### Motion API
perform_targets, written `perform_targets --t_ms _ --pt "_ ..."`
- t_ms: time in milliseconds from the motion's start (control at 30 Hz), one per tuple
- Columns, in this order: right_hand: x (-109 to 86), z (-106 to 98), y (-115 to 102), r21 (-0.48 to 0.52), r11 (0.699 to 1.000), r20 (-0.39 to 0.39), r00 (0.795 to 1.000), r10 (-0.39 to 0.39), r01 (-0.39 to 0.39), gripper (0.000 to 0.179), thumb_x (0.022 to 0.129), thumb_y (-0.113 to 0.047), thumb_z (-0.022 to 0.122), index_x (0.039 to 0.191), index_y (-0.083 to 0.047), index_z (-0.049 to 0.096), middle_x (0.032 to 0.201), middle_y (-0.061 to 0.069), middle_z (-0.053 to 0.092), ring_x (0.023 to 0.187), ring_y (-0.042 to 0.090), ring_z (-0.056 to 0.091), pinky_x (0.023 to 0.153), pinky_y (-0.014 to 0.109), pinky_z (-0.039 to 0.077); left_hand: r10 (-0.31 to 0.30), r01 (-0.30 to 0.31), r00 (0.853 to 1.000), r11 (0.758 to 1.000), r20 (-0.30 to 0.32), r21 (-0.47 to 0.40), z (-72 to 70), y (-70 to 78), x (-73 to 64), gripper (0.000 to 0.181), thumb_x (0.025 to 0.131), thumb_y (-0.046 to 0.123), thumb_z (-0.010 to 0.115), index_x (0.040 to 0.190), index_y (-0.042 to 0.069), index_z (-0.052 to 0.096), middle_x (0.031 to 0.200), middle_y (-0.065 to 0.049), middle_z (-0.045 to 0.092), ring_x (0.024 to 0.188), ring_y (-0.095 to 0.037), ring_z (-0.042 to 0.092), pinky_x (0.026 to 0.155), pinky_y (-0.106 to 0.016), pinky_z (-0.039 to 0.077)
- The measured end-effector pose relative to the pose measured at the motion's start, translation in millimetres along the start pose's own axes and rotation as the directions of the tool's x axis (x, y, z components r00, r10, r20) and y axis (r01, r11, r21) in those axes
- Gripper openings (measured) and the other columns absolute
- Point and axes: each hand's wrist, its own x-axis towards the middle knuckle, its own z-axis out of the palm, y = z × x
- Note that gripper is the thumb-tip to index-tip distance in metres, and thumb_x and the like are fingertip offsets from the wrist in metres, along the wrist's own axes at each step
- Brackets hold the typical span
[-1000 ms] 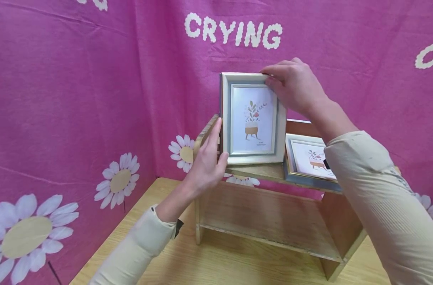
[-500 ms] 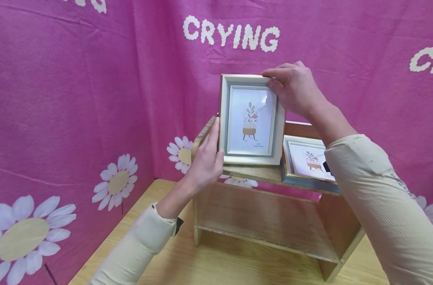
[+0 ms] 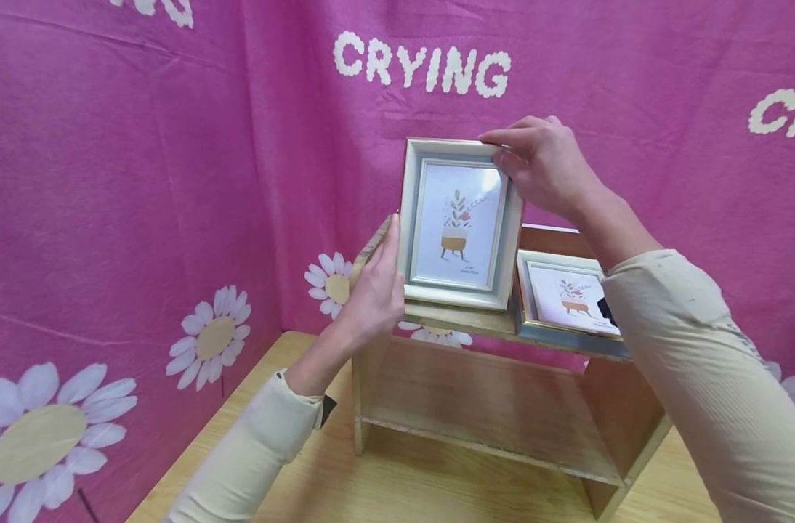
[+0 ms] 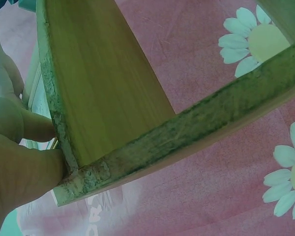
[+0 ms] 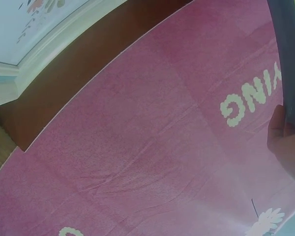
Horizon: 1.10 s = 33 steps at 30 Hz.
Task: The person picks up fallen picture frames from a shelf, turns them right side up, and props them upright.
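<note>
Currently | right hand (image 3: 549, 165) pinches picture frame (image 3: 455, 229) at corner | left hand (image 3: 376, 292) straight-fingered alongside

Left hand (image 4: 19, 169) at lower left, fingertips (image 4: 51, 161) at the corner of a brown wooden shelf (image 4: 98, 88) with rough, uneven edges; contact indeterminable. Beyond: pink cloth (image 4: 201, 167) bearing white-petalled, yellow-centred daisies (image 4: 260, 42), two partly visible at right.

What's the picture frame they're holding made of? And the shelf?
The held picture frame seems painted wood or plastic, evenly cream and blue; its front, catching glare, glass or clear plastic. The shelf looks wooden, smooth with rough edges: grain lines show.
</note>
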Motion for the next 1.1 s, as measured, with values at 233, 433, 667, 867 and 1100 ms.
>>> perform_targets --t_ms 233,433,667,867,1100 --pt "-1.2 -2.0 -3.0 0.017 1.0 0.004 1.0 -0.01 0.01 0.033 0.097 -0.005 0.054 0.127 -0.008 0.068 0.118 0.021 0.066 0.106 0.035 0.051 0.087 0.047 0.037 -0.018 0.017 1.0 0.999 0.017 0.034 -1.9 3.1 -2.4 0.081 0.095 -0.012 0.046 0.158 0.002 -0.002 0.167 -0.009 0.005 0.15 -0.02 0.019 0.117 -0.03 0.029" --pt "-1.2 -4.4 -5.1 0.032 0.999 0.023 1.0 0.009 -0.01 0.034 0.097 -0.007 0.054 0.128 -0.009 0.068 0.12 0.02 0.066 0.107 0.033 0.05 0.086 0.046 0.037 -0.036 0.035 0.999 0.998 0.028 0.057 -3.3 5.0 -3.3 0.082 0.095 -0.011 0.046 0.158 0.003 -0.003 0.167 -0.009 0.002 0.148 -0.022 0.023 0.112 -0.03 0.04" --pt "-3.2 -5.0 -4.9 0.061 0.997 0.028 0.998 0.05 -0.051 0.034 0.097 -0.009 0.055 0.128 -0.01 0.068 0.122 0.019 0.065 0.107 0.031 0.049 0.084 0.042 0.037 -0.08 0.078 0.996 0.995 0.035 0.07 -2.5 7.0 -2.2 0.087 0.094 -0.012 0.05 0.159 0.007 -0.005 0.167 -0.006 0.003 0.129 -0.025 0.043 0.094 -0.027 0.055" --pt "-5.0 -1.1 -3.6 0.044 0.999 0.007 0.999 0.031 -0.031 0.034 0.098 -0.007 0.054 0.129 -0.011 0.067 0.121 0.019 0.065 0.107 0.032 0.047 0.084 0.041 0.036 -0.103 0.099 0.994 0.99 0.036 0.096 -2.1 7.7 -3.5 0.086 0.095 -0.01 0.048 0.159 0.008 -0.006 0.167 -0.007 0.005 0.112 -0.027 0.05 0.08 -0.026 0.057" --pt "-5.4 4.9 -4.9 0.023 0.999 -0.036 0.999 0.04 -0.04 0.034 0.099 -0.006 0.054 0.129 -0.012 0.067 0.123 0.018 0.065 0.104 0.031 0.044 0.082 0.039 0.032 -0.093 0.09 0.995 0.992 0.033 0.087 -3.5 8.2 -5.9 0.081 0.097 -0.009 0.043 0.159 0.007 -0.006 0.167 -0.007 0.004 0.145 -0.023 0.029 0.116 -0.03 0.032"
